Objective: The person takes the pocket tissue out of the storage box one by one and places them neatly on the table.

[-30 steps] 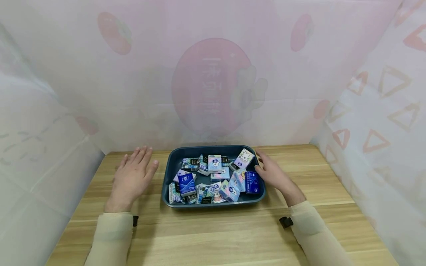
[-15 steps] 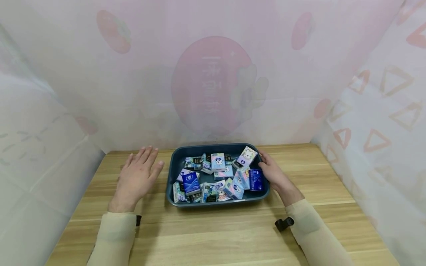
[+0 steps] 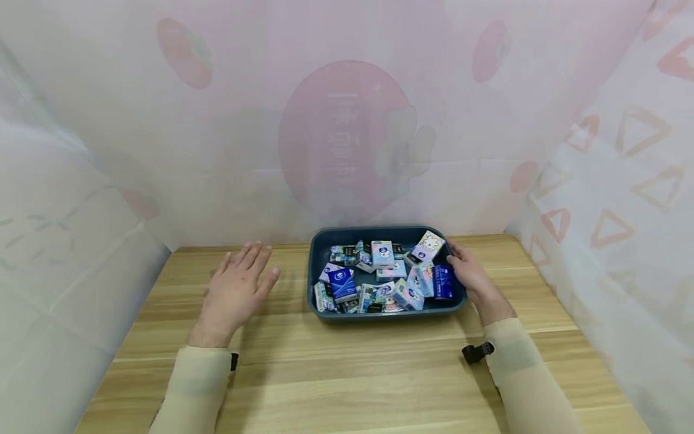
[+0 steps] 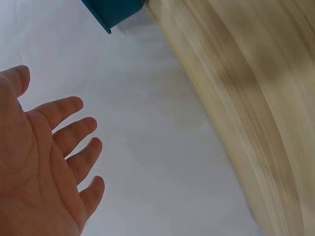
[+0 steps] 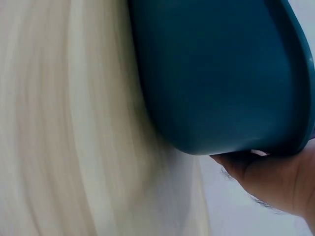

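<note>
A dark teal plastic tray (image 3: 387, 317) holds several pocket tissue packs, among them a dark blue one (image 3: 343, 285) at its left and another blue pack (image 3: 443, 282) by the right end. My right hand (image 3: 477, 283) grips the tray at its right end, fingers at the rim. In the right wrist view the thumb of that right hand (image 5: 280, 182) lies against the outer wall of the tray (image 5: 216, 88). To the left of the tray, apart from it, my left hand (image 3: 233, 295) is held with fingers spread and palm down, holding nothing. The left wrist view shows its bare palm (image 4: 39, 162).
The wooden table (image 3: 325, 380) meets a pale printed cloth backdrop (image 3: 244, 150) close behind the tray. Similar cloth walls (image 3: 623, 241) rise on both sides. A small black strap piece (image 3: 477, 352) sits at the right wrist.
The tray has shifted right and slightly back, packs and all, with my right hand at its end. My left hand has drifted a little to the right, still spread.
</note>
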Action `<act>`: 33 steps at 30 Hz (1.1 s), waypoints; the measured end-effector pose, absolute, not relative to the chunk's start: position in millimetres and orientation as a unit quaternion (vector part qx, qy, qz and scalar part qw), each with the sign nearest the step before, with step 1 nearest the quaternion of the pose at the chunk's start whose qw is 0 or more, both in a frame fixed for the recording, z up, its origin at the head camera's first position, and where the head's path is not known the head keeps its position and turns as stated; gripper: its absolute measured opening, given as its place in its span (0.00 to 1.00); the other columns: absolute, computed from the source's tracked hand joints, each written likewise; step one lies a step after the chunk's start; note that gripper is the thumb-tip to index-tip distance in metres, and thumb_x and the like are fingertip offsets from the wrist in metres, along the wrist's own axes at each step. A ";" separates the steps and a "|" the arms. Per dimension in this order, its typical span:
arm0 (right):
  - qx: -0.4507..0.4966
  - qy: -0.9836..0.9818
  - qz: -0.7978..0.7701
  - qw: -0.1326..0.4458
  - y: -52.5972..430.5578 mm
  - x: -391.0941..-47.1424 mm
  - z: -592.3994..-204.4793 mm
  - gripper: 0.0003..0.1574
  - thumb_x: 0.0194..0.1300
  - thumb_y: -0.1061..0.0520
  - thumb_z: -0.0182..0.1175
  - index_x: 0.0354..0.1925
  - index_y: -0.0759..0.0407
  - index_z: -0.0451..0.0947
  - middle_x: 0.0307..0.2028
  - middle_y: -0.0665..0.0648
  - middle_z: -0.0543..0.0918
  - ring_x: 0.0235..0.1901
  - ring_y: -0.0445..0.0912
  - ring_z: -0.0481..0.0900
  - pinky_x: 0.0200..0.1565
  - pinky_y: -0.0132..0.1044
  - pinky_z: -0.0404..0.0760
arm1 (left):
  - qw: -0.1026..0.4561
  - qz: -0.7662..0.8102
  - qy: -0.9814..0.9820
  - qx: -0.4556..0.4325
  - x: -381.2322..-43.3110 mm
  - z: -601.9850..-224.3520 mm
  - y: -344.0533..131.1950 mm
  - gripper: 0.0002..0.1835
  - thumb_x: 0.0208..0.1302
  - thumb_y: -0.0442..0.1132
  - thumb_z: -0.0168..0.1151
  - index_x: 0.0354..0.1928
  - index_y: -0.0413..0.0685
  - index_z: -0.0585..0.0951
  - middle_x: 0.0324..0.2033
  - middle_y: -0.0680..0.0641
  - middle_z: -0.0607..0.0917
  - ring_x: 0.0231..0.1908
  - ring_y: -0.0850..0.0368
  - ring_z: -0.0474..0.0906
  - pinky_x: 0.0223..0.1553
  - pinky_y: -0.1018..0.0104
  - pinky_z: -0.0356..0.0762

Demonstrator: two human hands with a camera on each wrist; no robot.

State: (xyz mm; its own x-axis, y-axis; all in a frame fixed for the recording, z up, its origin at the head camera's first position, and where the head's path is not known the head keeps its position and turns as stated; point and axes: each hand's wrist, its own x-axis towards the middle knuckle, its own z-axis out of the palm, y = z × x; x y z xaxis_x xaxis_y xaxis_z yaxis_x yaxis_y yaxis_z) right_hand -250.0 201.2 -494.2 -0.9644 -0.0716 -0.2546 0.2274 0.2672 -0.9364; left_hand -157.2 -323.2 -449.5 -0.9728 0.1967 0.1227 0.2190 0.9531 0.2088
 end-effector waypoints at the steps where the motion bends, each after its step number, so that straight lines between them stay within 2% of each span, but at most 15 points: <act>1: 0.053 0.787 -0.602 0.126 204.8 -251.0 -495.3 0.42 0.97 0.59 0.35 0.98 0.59 0.39 0.96 0.72 0.45 0.95 0.69 0.51 0.95 0.66 0.55 | 0.051 -0.110 -0.987 -0.109 -157.3 -450.0 -320.3 0.41 0.97 0.65 0.40 0.95 0.46 0.62 0.95 0.36 0.60 0.95 0.31 0.54 0.94 0.25 0.48; 5: 0.062 0.791 -0.594 0.133 212.3 -250.7 -497.1 0.42 0.98 0.55 0.34 0.99 0.49 0.37 0.97 0.71 0.41 0.94 0.70 0.51 0.93 0.69 0.57 | 0.054 -0.110 -0.984 -0.132 -156.6 -451.6 -305.5 0.39 0.96 0.62 0.48 0.93 0.46 0.65 0.93 0.36 0.65 0.93 0.31 0.60 0.92 0.25 0.57; 10: 0.053 0.807 -0.575 0.125 210.8 -248.0 -496.8 0.42 0.99 0.53 0.34 0.99 0.39 0.38 0.98 0.66 0.37 0.97 0.71 0.38 0.95 0.74 0.44 | 0.067 -0.119 -0.975 -0.176 -154.7 -453.0 -281.7 0.38 0.92 0.59 0.60 0.90 0.45 0.71 0.89 0.36 0.72 0.89 0.32 0.69 0.88 0.26 0.68; 12: 0.044 0.813 -0.569 0.117 209.6 -247.6 -497.2 0.41 0.99 0.54 0.34 0.99 0.41 0.39 0.98 0.65 0.36 0.97 0.70 0.35 0.95 0.74 0.40 | 0.064 -0.124 -0.972 -0.189 -153.8 -452.6 -271.2 0.38 0.91 0.59 0.63 0.90 0.47 0.72 0.88 0.37 0.74 0.88 0.32 0.71 0.87 0.26 0.70; 16: 0.030 0.821 -0.560 0.107 207.8 -247.9 -498.4 0.41 0.98 0.56 0.34 0.99 0.46 0.39 0.97 0.67 0.36 0.97 0.71 0.35 0.95 0.74 0.40 | 0.052 -0.124 -0.968 -0.210 -153.2 -450.4 -249.9 0.36 0.89 0.57 0.66 0.89 0.49 0.75 0.87 0.39 0.77 0.87 0.33 0.74 0.86 0.27 0.72; 26: 0.026 0.840 -0.533 0.096 203.9 -245.6 -498.3 0.41 0.98 0.56 0.36 0.99 0.48 0.40 0.97 0.69 0.40 0.96 0.73 0.39 0.94 0.76 0.43 | 0.026 -0.110 -0.963 -0.244 -156.3 -449.9 -205.0 0.33 0.89 0.59 0.66 0.86 0.54 0.79 0.83 0.43 0.83 0.83 0.38 0.80 0.83 0.31 0.79; 33: 0.019 0.850 -0.520 0.084 199.8 -243.4 -497.7 0.42 0.98 0.58 0.38 0.98 0.52 0.42 0.96 0.71 0.44 0.96 0.73 0.42 0.94 0.75 0.45 | 0.013 -0.110 -0.957 -0.269 -160.6 -454.2 -182.6 0.32 0.90 0.59 0.65 0.85 0.53 0.80 0.80 0.45 0.86 0.80 0.42 0.84 0.84 0.39 0.80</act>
